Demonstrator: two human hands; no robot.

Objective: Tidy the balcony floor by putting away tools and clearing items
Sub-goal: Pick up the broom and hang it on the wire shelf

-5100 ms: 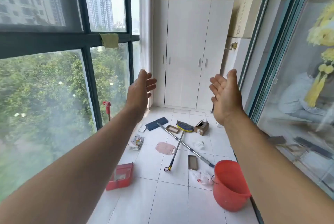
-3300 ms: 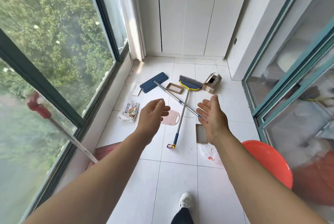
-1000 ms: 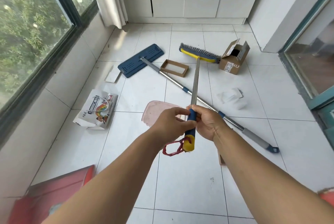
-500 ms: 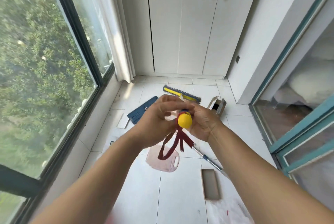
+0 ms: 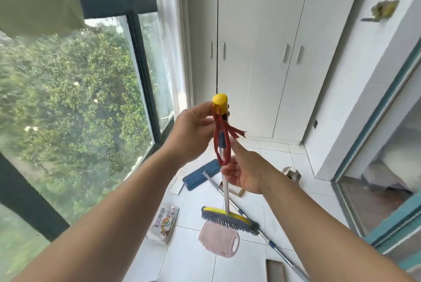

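Note:
I hold a broom (image 5: pixel 227 219) upright in front of me. It has a metal pole, a yellow cap at the top and a blue-and-yellow bristle head that hangs just above the floor. My left hand (image 5: pixel 193 132) grips the top of the handle under the cap. My right hand (image 5: pixel 242 169) holds the pole lower down, by a red string loop (image 5: pixel 222 145) that dangles from the cap. A flat mop (image 5: pixel 201 174) with a blue pad and a long pole lies on the white tiled floor below.
On the floor lie a pink cutting board (image 5: pixel 219 239), a printed packet (image 5: pixel 165 222), an open cardboard box (image 5: pixel 292 173), a shallow box lid (image 5: pixel 235 190) and a brown strip (image 5: pixel 274 269). White cupboards (image 5: pixel 262 53) close the far end. Windows run along the left, a sliding glass door along the right.
The broom has swung from near-horizontal to upright, with its head now down by the floor. My right hand has slid down the pole and my left stays at the top.

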